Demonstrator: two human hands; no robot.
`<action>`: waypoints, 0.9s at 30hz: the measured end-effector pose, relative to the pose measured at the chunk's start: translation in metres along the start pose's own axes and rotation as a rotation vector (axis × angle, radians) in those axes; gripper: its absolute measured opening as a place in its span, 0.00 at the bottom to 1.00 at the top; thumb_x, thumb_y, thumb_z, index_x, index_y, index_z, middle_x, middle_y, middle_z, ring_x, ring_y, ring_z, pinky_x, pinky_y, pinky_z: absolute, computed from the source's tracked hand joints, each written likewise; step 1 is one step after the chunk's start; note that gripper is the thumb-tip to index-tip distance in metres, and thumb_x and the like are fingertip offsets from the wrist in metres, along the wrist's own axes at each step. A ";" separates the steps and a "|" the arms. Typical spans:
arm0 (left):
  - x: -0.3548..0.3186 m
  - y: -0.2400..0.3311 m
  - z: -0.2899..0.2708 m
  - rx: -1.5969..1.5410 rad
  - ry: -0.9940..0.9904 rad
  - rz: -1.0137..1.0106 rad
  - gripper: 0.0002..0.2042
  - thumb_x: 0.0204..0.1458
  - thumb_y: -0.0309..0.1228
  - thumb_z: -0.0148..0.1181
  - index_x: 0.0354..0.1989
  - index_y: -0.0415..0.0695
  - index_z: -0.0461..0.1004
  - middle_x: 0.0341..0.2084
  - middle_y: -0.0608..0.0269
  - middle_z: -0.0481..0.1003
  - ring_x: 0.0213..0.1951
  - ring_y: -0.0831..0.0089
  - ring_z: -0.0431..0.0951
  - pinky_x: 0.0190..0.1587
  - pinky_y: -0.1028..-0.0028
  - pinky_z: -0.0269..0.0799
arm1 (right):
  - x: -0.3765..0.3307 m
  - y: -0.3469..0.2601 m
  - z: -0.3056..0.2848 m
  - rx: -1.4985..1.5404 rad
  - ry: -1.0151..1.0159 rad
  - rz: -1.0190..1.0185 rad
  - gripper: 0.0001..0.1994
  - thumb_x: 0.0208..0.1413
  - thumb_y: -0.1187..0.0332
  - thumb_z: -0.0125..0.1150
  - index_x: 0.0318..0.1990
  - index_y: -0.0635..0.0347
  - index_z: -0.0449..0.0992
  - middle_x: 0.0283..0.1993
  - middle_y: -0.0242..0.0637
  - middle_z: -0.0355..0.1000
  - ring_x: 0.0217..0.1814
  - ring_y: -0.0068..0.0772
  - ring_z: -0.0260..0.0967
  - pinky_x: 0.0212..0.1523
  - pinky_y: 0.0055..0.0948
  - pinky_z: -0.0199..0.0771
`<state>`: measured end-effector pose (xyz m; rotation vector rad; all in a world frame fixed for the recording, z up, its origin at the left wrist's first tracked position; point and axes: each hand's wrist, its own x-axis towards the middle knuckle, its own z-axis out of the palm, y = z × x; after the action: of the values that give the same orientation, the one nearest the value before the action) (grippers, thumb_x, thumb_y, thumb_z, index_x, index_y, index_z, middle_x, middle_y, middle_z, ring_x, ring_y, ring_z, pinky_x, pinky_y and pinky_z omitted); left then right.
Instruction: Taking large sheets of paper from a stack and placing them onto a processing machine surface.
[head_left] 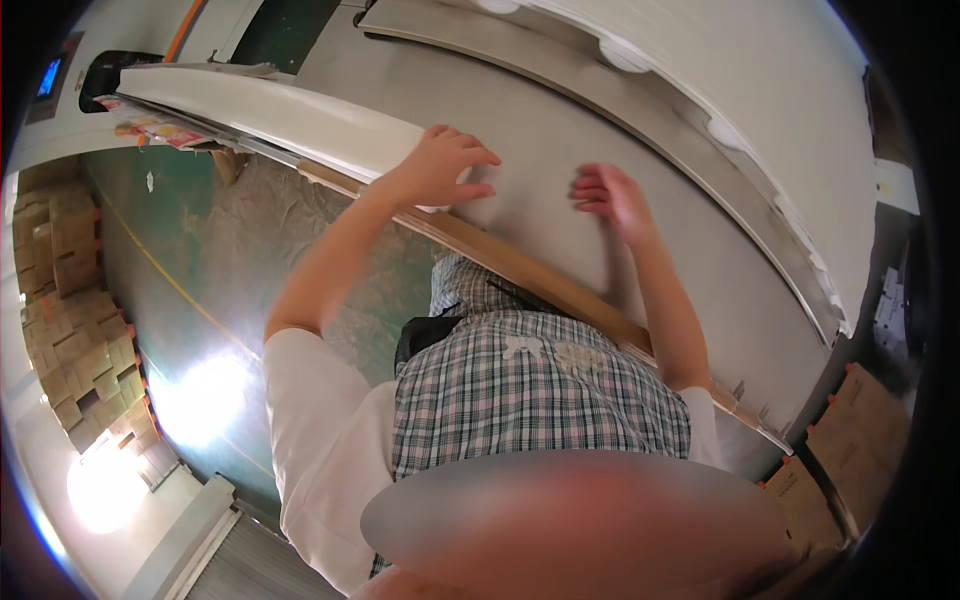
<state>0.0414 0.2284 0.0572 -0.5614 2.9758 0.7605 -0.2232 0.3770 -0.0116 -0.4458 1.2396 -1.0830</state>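
Note:
My left hand (440,168) is at the right end of a long, smooth white piece (290,115) that lies along the near edge of a grey tabletop (520,110). Its thumb and fingers are apart, and I see nothing held in them. Whether the palm touches the white piece I cannot tell. Farther right, over the bare grey surface, is my right hand (612,198). Its fingers are loosely bent, a little blurred, with nothing visible in them.
A brown wooden strip (530,268) edges the table in front of my checked apron (540,390). Across the far side runs a metal rail (560,75) beside a large white cover (760,80). Cartons stand stacked at the left (85,345) and lower right (860,440).

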 end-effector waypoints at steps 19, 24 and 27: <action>0.195 -0.340 -0.073 -0.181 0.865 -0.676 0.13 0.49 0.35 0.50 0.33 0.37 0.73 0.25 0.55 0.75 0.29 0.69 0.74 0.33 0.71 0.66 | 0.027 -0.011 -0.093 0.246 0.903 -0.089 0.22 0.58 0.52 0.43 0.33 0.65 0.71 0.25 0.38 0.70 0.23 0.28 0.67 0.22 0.21 0.66; 0.223 -0.329 -0.097 -0.698 1.136 -0.523 0.13 0.50 0.34 0.50 0.32 0.36 0.74 0.25 0.61 0.75 0.30 0.75 0.72 0.33 0.75 0.65 | 0.043 -0.026 -0.094 0.210 0.917 -0.121 0.22 0.57 0.51 0.43 0.34 0.65 0.71 0.26 0.36 0.71 0.24 0.26 0.67 0.23 0.20 0.66; 0.223 -0.335 -0.099 -0.814 1.182 -0.449 0.13 0.50 0.33 0.49 0.33 0.35 0.74 0.26 0.61 0.75 0.30 0.74 0.72 0.35 0.76 0.65 | 0.044 -0.027 -0.091 0.222 0.903 -0.099 0.22 0.58 0.52 0.43 0.34 0.65 0.71 0.26 0.36 0.71 0.25 0.26 0.68 0.23 0.21 0.67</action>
<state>-0.0437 -0.1667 -0.0338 -2.2853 2.8531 2.1454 -0.3196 0.3514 -0.0432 0.1988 1.8529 -1.5628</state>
